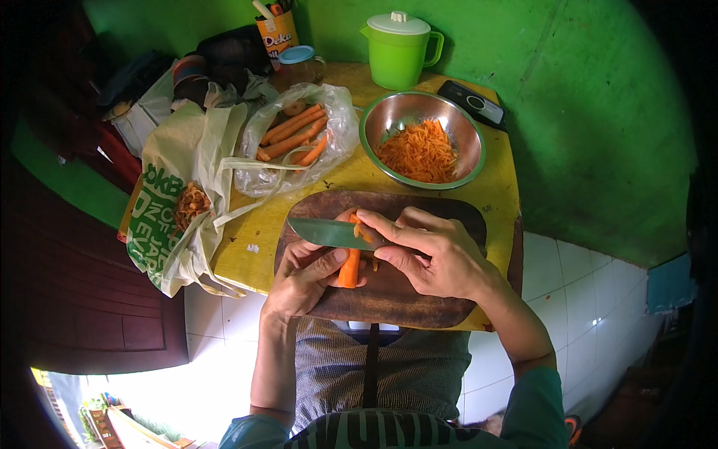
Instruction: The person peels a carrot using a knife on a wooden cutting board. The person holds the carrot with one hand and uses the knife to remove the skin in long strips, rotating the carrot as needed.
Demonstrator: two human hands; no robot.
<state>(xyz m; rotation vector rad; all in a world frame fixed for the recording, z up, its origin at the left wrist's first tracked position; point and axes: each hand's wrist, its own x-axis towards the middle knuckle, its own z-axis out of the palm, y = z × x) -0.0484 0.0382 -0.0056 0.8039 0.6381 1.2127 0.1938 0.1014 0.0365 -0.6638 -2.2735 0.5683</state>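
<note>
My left hand (314, 269) grips a carrot (349, 272) from the side, thumb along its near part. In my right hand (437, 252) is a knife (325, 232), its blade lying across the carrot and pointing left. Bits of orange peel cling to the blade near my right fingertips. Both hands are over a dark wooden cutting board (392, 311), where a few small scraps show beneath the knife. The knife's handle is mostly hidden in my right hand.
Behind the board stands a metal bowl (367, 137) of shredded carrot (420, 151). To its left, a clear plastic bag (339, 120) holds several carrots (294, 132). A cloth bag (162, 224) with peelings (192, 206) is farther left. A green pitcher (395, 59) and a phone (474, 104) are at the back.
</note>
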